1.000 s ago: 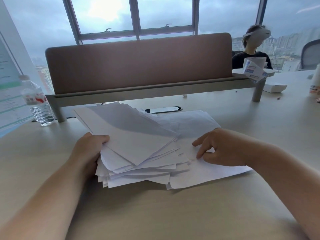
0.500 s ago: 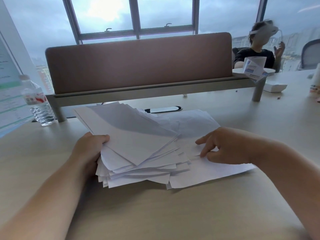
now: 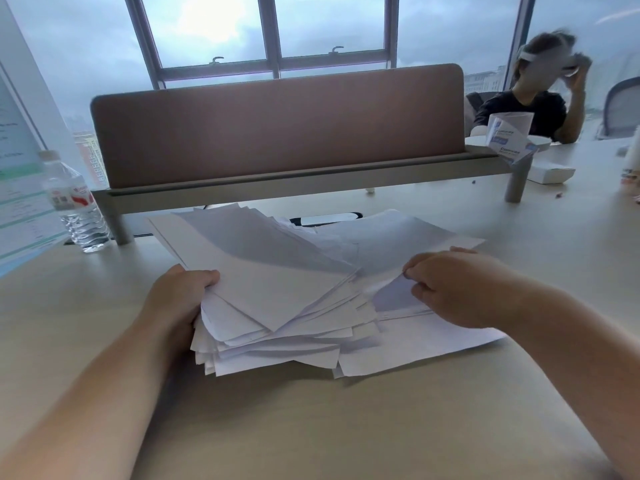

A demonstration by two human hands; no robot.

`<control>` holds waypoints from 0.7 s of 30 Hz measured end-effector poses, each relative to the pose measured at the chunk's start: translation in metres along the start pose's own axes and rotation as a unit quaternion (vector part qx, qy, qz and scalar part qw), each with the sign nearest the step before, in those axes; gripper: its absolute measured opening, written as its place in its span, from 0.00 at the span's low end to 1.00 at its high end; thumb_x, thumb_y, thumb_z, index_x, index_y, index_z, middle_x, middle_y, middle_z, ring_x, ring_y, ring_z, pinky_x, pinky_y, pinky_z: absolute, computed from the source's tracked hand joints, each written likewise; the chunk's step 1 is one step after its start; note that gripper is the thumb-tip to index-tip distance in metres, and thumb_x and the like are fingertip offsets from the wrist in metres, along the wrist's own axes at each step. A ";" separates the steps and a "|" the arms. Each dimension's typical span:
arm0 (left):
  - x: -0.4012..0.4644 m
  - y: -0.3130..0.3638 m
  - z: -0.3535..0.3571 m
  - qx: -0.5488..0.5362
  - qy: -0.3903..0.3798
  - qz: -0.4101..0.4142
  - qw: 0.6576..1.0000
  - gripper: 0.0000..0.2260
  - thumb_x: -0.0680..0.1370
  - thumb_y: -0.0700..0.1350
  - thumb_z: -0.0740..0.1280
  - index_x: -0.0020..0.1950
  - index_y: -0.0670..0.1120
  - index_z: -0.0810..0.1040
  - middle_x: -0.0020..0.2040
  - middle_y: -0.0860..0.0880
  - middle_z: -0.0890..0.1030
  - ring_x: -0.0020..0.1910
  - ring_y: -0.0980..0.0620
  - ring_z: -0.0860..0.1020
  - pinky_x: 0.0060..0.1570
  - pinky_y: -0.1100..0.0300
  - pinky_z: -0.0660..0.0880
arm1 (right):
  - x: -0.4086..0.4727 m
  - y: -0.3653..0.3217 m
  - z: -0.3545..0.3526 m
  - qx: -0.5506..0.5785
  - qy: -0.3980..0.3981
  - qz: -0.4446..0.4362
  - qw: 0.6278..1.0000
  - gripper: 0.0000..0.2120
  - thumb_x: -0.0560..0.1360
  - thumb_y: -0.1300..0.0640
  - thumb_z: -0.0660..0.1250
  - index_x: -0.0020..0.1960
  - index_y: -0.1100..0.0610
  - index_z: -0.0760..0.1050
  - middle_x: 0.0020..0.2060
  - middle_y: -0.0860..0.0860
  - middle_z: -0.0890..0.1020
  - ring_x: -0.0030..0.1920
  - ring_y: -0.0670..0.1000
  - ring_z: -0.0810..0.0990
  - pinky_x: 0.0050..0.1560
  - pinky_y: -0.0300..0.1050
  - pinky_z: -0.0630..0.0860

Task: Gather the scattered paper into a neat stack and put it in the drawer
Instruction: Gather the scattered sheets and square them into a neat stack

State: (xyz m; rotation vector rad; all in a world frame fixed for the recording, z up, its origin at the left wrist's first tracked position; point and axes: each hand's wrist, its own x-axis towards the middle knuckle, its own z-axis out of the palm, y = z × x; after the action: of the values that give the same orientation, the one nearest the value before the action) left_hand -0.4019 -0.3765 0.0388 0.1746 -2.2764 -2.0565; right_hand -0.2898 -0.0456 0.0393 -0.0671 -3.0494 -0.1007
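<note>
Left hand grips ragged paper stack at left edge, thumb on top. Right hand pinches corner of loose sheet on desk, lifting it. Left fingers hidden under stack. Drawer unseen. Earlier, sheet lay flat under right fingertips.

My pale beige laminate desk carries an untidy pile of white paper sheets, a clear plastic water bottle at far left, a brown divider panel on grey legs, and a flat white box at far right.
</note>
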 end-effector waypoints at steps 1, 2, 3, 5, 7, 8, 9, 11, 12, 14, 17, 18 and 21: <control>0.000 0.000 0.000 0.001 0.003 -0.001 1.000 0.04 0.81 0.39 0.69 0.50 0.43 0.75 0.43 0.45 0.78 0.37 0.48 0.78 0.33 0.56 0.70 | 0.003 0.005 0.000 -0.009 0.034 0.030 0.999 0.15 0.81 0.47 0.56 0.62 0.46 0.78 0.62 0.38 0.79 0.61 0.50 0.79 0.69 0.50 0.71; 0.001 0.000 -0.001 0.000 0.004 -0.003 1.000 0.04 0.81 0.39 0.70 0.51 0.43 0.75 0.43 0.45 0.78 0.37 0.48 0.78 0.33 0.56 0.70 | 0.005 0.009 -0.001 -0.009 0.066 0.063 0.996 0.14 0.79 0.47 0.58 0.59 0.44 0.79 0.59 0.39 0.81 0.57 0.52 0.81 0.63 0.50 0.76; 0.001 0.000 -0.001 -0.001 0.004 -0.004 1.000 0.04 0.81 0.39 0.70 0.51 0.43 0.75 0.43 0.45 0.79 0.37 0.48 0.78 0.33 0.56 0.70 | 0.006 0.012 -0.003 0.006 0.098 0.094 0.991 0.13 0.77 0.47 0.60 0.57 0.42 0.80 0.56 0.40 0.83 0.54 0.54 0.82 0.57 0.50 0.79; 0.002 0.000 -0.003 -0.001 0.005 -0.009 1.000 0.05 0.81 0.39 0.70 0.50 0.43 0.74 0.43 0.44 0.78 0.37 0.47 0.78 0.34 0.56 0.70 | 0.005 0.013 -0.008 0.060 0.156 0.140 0.976 0.10 0.77 0.52 0.64 0.51 0.42 0.82 0.51 0.43 0.84 0.50 0.54 0.81 0.48 0.48 0.79; 0.002 0.001 -0.004 0.001 0.006 -0.014 1.000 0.05 0.81 0.39 0.70 0.49 0.42 0.74 0.43 0.43 0.78 0.38 0.46 0.78 0.34 0.55 0.71 | 0.001 0.013 -0.013 0.113 0.207 0.163 0.958 0.09 0.76 0.59 0.64 0.49 0.46 0.79 0.46 0.48 0.83 0.45 0.55 0.77 0.39 0.45 0.71; 0.002 0.001 -0.004 0.004 0.007 -0.014 1.000 0.05 0.81 0.39 0.70 0.49 0.41 0.75 0.43 0.43 0.78 0.38 0.47 0.78 0.34 0.55 0.70 | -0.002 0.012 -0.016 0.145 0.228 0.174 0.947 0.09 0.75 0.61 0.64 0.50 0.48 0.76 0.44 0.50 0.81 0.43 0.56 0.76 0.37 0.45 0.67; 0.002 0.001 -0.004 0.008 0.008 -0.011 1.000 0.05 0.81 0.39 0.70 0.51 0.40 0.75 0.42 0.43 0.77 0.37 0.47 0.78 0.34 0.55 0.71 | -0.002 0.011 -0.017 0.181 0.244 0.179 0.936 0.11 0.74 0.62 0.64 0.53 0.50 0.74 0.44 0.51 0.80 0.43 0.57 0.74 0.37 0.46 0.65; 0.002 0.002 -0.002 0.027 0.004 -0.001 1.000 0.07 0.81 0.39 0.70 0.56 0.37 0.77 0.43 0.44 0.77 0.37 0.50 0.77 0.32 0.59 0.74 | -0.002 0.007 -0.017 0.239 0.250 0.175 0.922 0.19 0.74 0.64 0.63 0.64 0.53 0.71 0.49 0.54 0.80 0.48 0.58 0.75 0.43 0.47 0.67; 0.002 0.002 -0.001 0.040 0.000 0.006 0.999 0.08 0.81 0.39 0.69 0.58 0.37 0.77 0.43 0.44 0.78 0.37 0.51 0.76 0.30 0.63 0.74 | 0.000 0.004 -0.016 0.250 0.250 0.174 0.919 0.23 0.75 0.65 0.62 0.69 0.55 0.69 0.56 0.57 0.80 0.53 0.60 0.75 0.47 0.48 0.69; 0.001 0.002 0.000 0.056 -0.008 0.006 0.998 0.09 0.81 0.39 0.69 0.59 0.36 0.79 0.45 0.44 0.79 0.37 0.53 0.76 0.30 0.64 0.73 | 0.000 -0.003 -0.017 0.259 0.260 0.179 0.913 0.29 0.77 0.64 0.61 0.77 0.57 0.62 0.68 0.60 0.76 0.64 0.62 0.74 0.60 0.52 0.71; 0.000 0.002 0.000 0.055 -0.030 -0.013 0.998 0.09 0.80 0.37 0.70 0.60 0.36 0.79 0.46 0.46 0.81 0.39 0.53 0.78 0.31 0.64 0.74 | 0.000 -0.014 -0.017 0.283 0.310 0.137 0.897 0.34 0.78 0.65 0.62 0.81 0.58 0.54 0.58 0.58 0.79 0.57 0.61 0.77 0.56 0.54 0.73; 0.000 0.002 0.001 0.045 -0.041 -0.025 0.998 0.09 0.80 0.37 0.70 0.60 0.37 0.79 0.48 0.45 0.83 0.40 0.51 0.80 0.33 0.61 0.75 | 0.000 -0.017 -0.016 0.296 0.318 0.113 0.894 0.36 0.78 0.65 0.63 0.82 0.59 0.52 0.49 0.54 0.79 0.51 0.59 0.77 0.50 0.52 0.73; -0.005 0.004 0.005 0.035 -0.069 -0.041 0.996 0.10 0.80 0.36 0.69 0.62 0.39 0.79 0.47 0.46 0.84 0.42 0.48 0.82 0.37 0.57 0.73 | -0.002 -0.028 -0.011 0.288 0.352 0.019 0.890 0.32 0.77 0.67 0.68 0.79 0.59 0.63 0.42 0.47 0.75 0.44 0.50 0.75 0.45 0.46 0.72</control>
State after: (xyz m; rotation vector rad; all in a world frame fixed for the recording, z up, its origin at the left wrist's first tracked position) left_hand -0.3979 -0.3709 0.0423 0.1369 -2.4632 -2.0912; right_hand -0.2884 -0.0741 0.0482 -0.0360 -2.2330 0.6369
